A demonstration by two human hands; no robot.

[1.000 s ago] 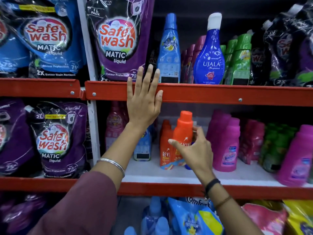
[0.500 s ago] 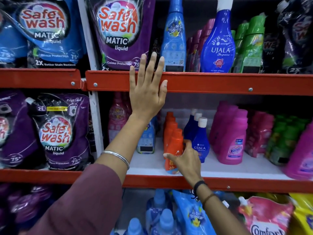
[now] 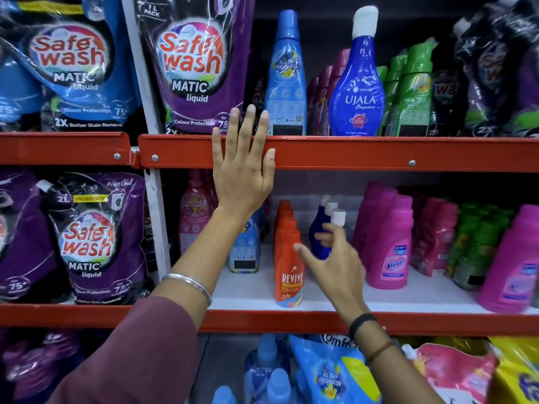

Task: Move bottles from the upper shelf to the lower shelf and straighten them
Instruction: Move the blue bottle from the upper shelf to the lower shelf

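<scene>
My left hand lies flat and open against the red front rail of the upper shelf. My right hand hovers open on the lower shelf, just right of an orange Revive bottle that stands upright at the front of a row of orange bottles. The fingers reach toward a row of small blue Ujala bottles with white caps, partly hidden by the hand. On the upper shelf stand a tall light blue bottle and a big blue Ujala bottle.
Pink Vanish bottles crowd the lower shelf to the right, with green bottles behind. Safewash pouches fill the left bays. Green bottles and maroon ones stand on the upper shelf. Blue bottles and Comfort pouches sit below.
My right hand set the orange bottle down at the front of its row, let go, and moved right toward the small blue bottles. My left hand stayed on the rail.
</scene>
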